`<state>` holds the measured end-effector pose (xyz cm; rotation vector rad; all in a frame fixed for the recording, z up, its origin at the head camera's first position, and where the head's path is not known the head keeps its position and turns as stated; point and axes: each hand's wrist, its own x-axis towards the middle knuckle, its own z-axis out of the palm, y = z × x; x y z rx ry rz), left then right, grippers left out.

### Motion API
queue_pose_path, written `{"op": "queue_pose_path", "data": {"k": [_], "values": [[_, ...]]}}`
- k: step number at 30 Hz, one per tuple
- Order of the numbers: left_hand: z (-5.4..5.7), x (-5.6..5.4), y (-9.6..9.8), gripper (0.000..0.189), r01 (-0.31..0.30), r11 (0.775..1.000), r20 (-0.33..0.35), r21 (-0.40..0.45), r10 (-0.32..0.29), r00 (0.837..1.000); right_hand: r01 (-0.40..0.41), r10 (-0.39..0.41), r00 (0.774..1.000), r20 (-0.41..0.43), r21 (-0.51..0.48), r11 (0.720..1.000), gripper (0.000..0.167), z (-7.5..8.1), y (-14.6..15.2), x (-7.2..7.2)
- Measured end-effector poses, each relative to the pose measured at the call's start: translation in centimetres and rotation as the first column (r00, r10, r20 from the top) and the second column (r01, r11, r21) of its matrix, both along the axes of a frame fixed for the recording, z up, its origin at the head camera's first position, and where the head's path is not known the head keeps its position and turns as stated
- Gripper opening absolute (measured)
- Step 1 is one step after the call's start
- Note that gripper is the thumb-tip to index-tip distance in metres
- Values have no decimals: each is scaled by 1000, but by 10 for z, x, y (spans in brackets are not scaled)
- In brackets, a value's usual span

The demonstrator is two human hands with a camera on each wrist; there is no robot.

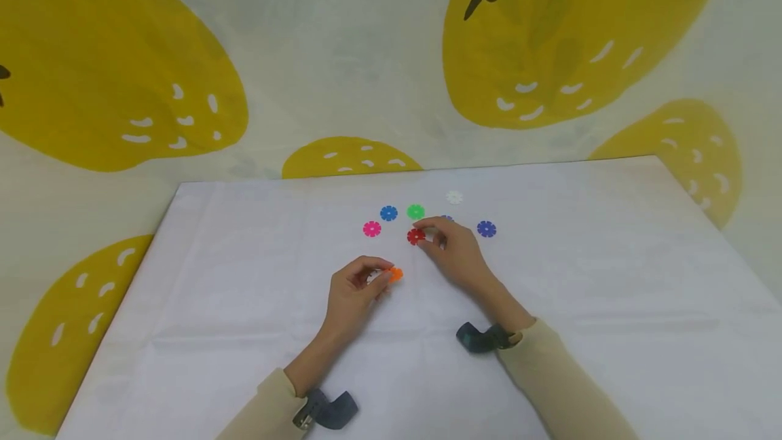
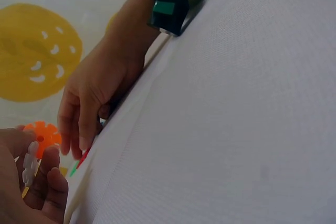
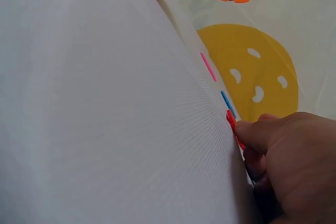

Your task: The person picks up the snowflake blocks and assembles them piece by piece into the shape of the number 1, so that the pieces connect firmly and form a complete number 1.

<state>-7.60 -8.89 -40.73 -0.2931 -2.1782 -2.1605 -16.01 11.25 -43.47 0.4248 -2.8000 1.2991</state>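
Note:
My left hand (image 1: 353, 296) holds an orange notched disc (image 1: 397, 274) between thumb and fingers, above the cloth. A white notched disc (image 2: 29, 167) sits edge-on against the orange one in the same grip; in the left wrist view they look joined. My right hand (image 1: 458, 251) has its thumb and finger at the edges of a red notched disc (image 1: 415, 237), pinching it at the table surface. The red disc also shows edge-on in the right wrist view, low against the cloth. Part of a blue disc (image 1: 448, 218) is hidden behind the right hand.
Around the right hand lie more flat notched discs: pink (image 1: 372, 229), blue (image 1: 388, 213), green (image 1: 415, 212), white (image 1: 454, 197) and violet-blue (image 1: 487, 229). A white cloth (image 1: 244, 257) covers the table, and a curtain with yellow fruit prints hangs behind its far edge.

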Motion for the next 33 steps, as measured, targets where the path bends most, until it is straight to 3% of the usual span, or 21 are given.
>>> {"op": "queue_pose_path", "data": {"k": [9,24,33], "values": [[0,1,-1,14,5,1000,-3,-13,-5,1000,-5,4,999,45,21,1000,36,1,-3,1],[0,0,0,15,13,1000,-8,-10,-13,1000,-35,35,999,7,44,998,42,3,0,0],[0,0,0,14,14,1000,-16,-8,-14,1000,-44,45,999,-30,32,999,32,0,0,1]]}}
